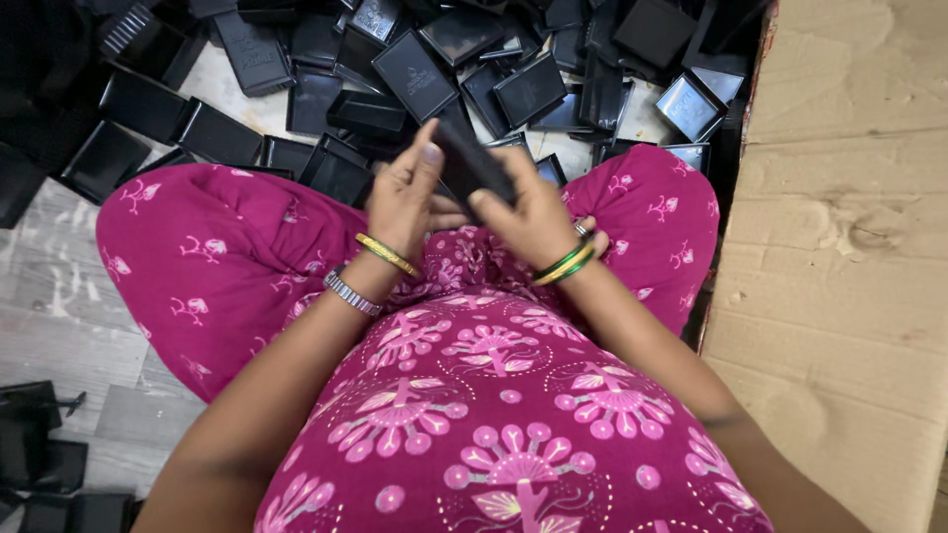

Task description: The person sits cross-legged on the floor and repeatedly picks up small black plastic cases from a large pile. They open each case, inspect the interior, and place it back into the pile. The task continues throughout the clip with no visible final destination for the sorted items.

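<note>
Head view: left hand (403,192) and right hand (533,219) both grasp one black box (472,166). Looks light, stiff, smooth plastic; best pinched by its edges. Pile of boxes (415,69) far.

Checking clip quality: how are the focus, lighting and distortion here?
Head view: even, soft light, no hard shadows; pale glare on the glossy black plastic trays; wide-lens bending at the edges; both hands, left and right, sharp around a small black case.
</note>
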`<state>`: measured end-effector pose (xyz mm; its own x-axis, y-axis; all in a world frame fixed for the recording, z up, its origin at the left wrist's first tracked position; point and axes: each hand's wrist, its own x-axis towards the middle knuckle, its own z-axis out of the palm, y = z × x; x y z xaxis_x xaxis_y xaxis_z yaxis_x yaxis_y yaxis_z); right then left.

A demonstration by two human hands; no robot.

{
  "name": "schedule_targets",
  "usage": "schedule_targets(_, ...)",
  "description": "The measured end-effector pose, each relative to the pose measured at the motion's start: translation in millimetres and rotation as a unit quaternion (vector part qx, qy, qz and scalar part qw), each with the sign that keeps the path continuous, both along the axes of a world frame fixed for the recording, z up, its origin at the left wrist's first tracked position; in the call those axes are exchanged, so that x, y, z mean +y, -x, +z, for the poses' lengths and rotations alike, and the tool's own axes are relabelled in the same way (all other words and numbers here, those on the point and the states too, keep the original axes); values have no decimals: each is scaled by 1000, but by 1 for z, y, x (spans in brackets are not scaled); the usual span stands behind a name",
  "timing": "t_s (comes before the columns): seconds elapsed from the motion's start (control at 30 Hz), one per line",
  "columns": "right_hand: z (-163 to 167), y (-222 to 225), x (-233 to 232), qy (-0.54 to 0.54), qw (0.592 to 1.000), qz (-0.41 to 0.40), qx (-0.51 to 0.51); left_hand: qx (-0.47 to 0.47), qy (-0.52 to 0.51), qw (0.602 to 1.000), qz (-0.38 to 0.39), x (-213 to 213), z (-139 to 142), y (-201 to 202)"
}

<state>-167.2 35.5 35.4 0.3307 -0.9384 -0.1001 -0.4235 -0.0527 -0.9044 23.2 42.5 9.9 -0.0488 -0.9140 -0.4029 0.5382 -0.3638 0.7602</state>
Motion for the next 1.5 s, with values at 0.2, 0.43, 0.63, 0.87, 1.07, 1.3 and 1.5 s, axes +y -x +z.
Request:
schedule_targets(0.2,-24,156,-98,11,914,-309,-263,-5,16,993,121,-39,-12,-57)
schedule_targets(0.43,-5,318,-135,182,825,-431,-316,-179,66,947,257,-36,-57,-164)
schedule_targets(0.63,-61,40,-114,162,982,-92,31,-416,101,885,185,-37,-89,-165)
schedule_targets(0.87,-73,-119,-88,278,935,168,144,-522,77,838,139,-37,-81,-151)
schedule_targets(1.07,-83,-85,-97,187,927,171,276,-546,59,828,112,-40,-79,-148)
schedule_targets(1.3,-69,-13,-79,88,972,105,193,-529,112,839,66,-46,-89,-120)
schedule_targets(1.5,-11,34,-55,46,994,5,98,-557,120,822,12,-56,-87,-103)
